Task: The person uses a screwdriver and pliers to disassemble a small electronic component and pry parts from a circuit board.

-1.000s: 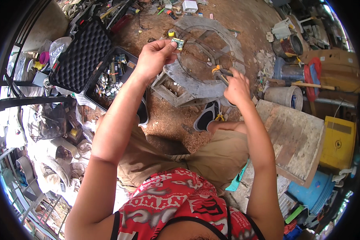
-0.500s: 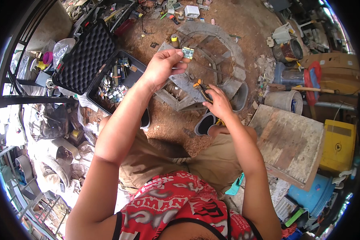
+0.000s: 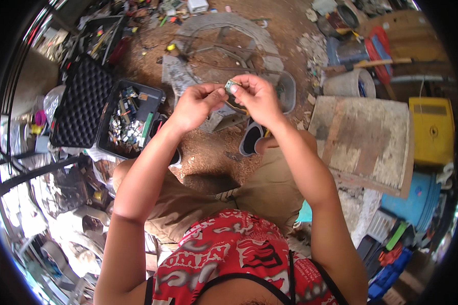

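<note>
A small green circuit board [image 3: 231,85] is pinched between the thumb and fingers of my right hand [image 3: 259,99], above the round frame in front of me. My left hand [image 3: 196,105] is beside it, thumb and forefinger pressed together at the board's left edge. Whether those fingertips grip the board or a small piece at its edge, I cannot tell. Below the hands shows a thin dark and yellow strip [image 3: 237,108], mostly hidden, its kind unclear.
An open black case [image 3: 160,96] with a foam-lined lid [image 3: 81,104] holds many circuit pieces to the left. A round grey frame [image 3: 262,38] lies on the dirt floor ahead. To the right are a worn wooden board [image 3: 364,142], a bucket [image 3: 348,84] and a yellow box [image 3: 432,129].
The circuit board has passed from my left hand to my right. My right hand has come up beside the left, and the orange-handled tool no longer shows in it. The view has shifted.
</note>
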Motion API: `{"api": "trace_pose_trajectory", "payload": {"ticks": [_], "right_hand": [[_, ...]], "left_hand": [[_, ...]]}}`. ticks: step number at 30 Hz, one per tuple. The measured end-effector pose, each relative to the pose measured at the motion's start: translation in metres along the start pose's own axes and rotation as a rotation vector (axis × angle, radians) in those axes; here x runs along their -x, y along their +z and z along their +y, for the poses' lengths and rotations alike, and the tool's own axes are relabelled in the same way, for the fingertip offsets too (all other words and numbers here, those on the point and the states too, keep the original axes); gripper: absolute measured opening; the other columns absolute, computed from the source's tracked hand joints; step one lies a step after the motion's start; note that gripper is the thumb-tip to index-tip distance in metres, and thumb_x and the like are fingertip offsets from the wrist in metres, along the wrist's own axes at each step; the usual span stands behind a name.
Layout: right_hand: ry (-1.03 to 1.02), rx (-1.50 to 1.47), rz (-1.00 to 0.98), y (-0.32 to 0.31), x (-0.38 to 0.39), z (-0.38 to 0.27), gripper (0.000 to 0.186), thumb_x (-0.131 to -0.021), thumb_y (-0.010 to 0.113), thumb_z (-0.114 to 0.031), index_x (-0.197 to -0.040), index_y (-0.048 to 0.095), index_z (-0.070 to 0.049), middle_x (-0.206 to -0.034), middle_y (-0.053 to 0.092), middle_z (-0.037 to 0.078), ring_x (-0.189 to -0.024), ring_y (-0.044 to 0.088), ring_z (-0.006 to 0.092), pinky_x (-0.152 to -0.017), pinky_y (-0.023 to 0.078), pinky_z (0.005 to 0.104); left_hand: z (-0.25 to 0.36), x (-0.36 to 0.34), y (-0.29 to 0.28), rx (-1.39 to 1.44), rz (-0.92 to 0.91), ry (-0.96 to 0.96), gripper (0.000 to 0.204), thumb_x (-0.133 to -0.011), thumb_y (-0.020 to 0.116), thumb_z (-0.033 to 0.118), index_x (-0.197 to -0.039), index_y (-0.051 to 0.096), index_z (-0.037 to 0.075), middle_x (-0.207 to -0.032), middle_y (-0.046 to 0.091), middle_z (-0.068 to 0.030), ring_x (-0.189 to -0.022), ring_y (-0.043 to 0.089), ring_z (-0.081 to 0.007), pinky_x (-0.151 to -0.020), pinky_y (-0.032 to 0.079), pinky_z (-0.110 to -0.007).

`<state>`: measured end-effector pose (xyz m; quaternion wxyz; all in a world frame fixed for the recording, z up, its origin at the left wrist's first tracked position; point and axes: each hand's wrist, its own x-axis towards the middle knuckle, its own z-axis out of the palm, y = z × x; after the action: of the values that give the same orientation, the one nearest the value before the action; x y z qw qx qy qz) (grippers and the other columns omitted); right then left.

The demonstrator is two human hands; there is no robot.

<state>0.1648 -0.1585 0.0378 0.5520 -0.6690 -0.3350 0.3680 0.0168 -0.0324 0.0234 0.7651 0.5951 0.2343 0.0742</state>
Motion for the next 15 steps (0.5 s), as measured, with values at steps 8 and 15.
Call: {"api": "trace_pose_trajectory", "payload": {"ticks": [8,15], "right_hand": [[0.288,0.073,0.423,-0.181,0.006,0.041,0.04,-0.089,0.074,-0.026,-0.118,0.063,-0.001,-0.095,0.069,0.003,-0.072,0.061,0.0082,-0.064,0.051,0.0231],[0.27,0.048,0.686,-0.241,0.054,0.095,0.04,-0.093,0.067,-0.025,-0.127,0.058,-0.007,-0.105,0.067,0.002,-0.086,0.06,0.0098,-0.075,0.047,0.0248]], "left_hand": [[-0.007,-0.011,0.0,-0.14,0.022,-0.003,0.042,-0.097,0.064,0.026,-0.131,0.057,0.001,-0.108,0.068,-0.002,-0.091,0.059,-0.0094,-0.085,0.05,-0.026],[-0.028,-0.007,-0.006,-0.331,0.092,0.076,0.036,-0.094,0.067,0.025,-0.123,0.064,0.003,-0.097,0.07,-0.0079,-0.085,0.063,-0.0098,-0.078,0.051,-0.026]]}}
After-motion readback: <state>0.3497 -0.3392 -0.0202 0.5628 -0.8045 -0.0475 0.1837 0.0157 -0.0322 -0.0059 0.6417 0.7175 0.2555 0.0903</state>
